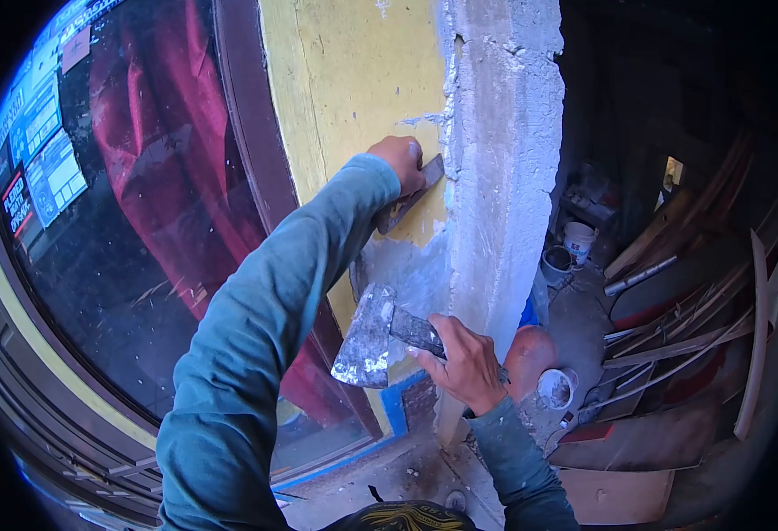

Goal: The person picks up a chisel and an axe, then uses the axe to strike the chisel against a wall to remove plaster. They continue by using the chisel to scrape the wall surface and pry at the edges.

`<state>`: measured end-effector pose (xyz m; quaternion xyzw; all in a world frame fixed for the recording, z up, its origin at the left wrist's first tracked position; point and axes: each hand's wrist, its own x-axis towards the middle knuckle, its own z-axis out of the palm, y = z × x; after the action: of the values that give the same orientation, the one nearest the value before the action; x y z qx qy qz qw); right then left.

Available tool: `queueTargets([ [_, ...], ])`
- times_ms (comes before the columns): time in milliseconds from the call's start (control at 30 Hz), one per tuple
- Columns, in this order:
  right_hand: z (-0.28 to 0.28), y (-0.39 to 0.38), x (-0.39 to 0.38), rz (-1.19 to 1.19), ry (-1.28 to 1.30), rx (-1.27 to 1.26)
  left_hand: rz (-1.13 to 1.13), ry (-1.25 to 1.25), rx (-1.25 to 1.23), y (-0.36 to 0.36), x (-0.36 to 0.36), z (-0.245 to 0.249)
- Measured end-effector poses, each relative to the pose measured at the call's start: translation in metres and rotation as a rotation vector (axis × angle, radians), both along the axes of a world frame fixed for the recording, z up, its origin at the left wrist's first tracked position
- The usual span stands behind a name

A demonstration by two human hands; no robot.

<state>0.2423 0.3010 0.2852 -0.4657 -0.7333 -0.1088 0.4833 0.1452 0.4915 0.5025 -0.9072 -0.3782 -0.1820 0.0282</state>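
1 yellow wall (353,80) stands beside a rough, pale column (513,133), with a grey patch (420,265) low on its face. Near that, the right hand (470,365) has its fingers clamped on the handle of a broad, smeared putty knife (364,347). Higher, the left hand (398,163) grips a narrower flat blade (422,189), seemingly against the wall. Working that blade over the surface looks like the step in hand; the next move calls for even pressure.
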Motion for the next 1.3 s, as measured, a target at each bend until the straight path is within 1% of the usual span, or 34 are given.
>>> queueTargets([
  [33,0.001,0.002,0.0,-0.001,-0.008,0.008,-0.014,0.02,0.025,0.001,0.002,0.004],
  [167,0.014,0.006,-0.003,-0.016,-0.038,-0.002,-0.009,0.035,-0.094,-0.005,0.003,0.018],
  [200,0.019,0.006,-0.005,-0.015,-0.077,0.004,-0.063,0.082,-0.023,0.001,0.001,0.017],
  [300,0.035,0.007,-0.012,-0.005,-0.148,0.038,-0.034,0.147,-0.087,-0.004,0.001,0.017],
  [367,0.04,0.009,-0.018,0.004,-0.18,0.062,-0.061,0.153,-0.083,-0.007,0.001,0.016],
  [433,0.044,0.012,-0.023,-0.015,-0.206,0.066,-0.02,0.172,-0.113,-0.009,0.0,0.016],
  [567,0.047,0.019,-0.025,-0.012,-0.166,0.026,-0.019,0.203,-0.122,-0.006,0.002,0.017],
  [667,0.049,0.027,-0.026,-0.062,-0.165,0.028,-0.061,0.211,-0.058,-0.001,0.005,0.016],
  [733,0.046,0.038,-0.028,-0.206,-0.042,0.039,0.003,0.164,-0.174,-0.002,0.005,0.017],
  [833,0.047,0.029,-0.038,-0.147,0.009,-0.024,0.011,0.175,-0.211,-0.007,0.006,0.021],
  [867,0.047,0.029,-0.037,-0.152,0.011,-0.021,0.007,0.176,-0.208,-0.006,0.007,0.022],
  [933,0.044,0.03,-0.035,-0.084,-0.084,0.083,-0.024,0.237,-0.136,-0.005,0.006,0.022],
  [967,0.045,0.033,-0.033,-0.082,-0.08,0.078,-0.023,0.241,-0.141,-0.002,0.006,0.019],
  [1033,0.05,0.045,-0.027,-0.235,-0.053,0.106,-0.048,0.157,-0.077,0.001,0.005,0.017],
  [1100,0.045,0.044,-0.038,-0.21,-0.01,0.087,-0.016,0.176,-0.093,-0.001,0.005,0.019],
  [1167,0.045,0.039,-0.041,-0.113,-0.055,0.074,0.011,0.198,-0.106,-0.007,0.005,0.021],
  [1233,0.046,0.041,-0.035,-0.118,-0.089,0.111,-0.014,0.197,-0.065,-0.008,0.003,0.019],
  [1300,0.05,0.05,-0.026,-0.218,-0.048,0.115,-0.044,0.171,-0.042,0.0,0.003,0.013],
])
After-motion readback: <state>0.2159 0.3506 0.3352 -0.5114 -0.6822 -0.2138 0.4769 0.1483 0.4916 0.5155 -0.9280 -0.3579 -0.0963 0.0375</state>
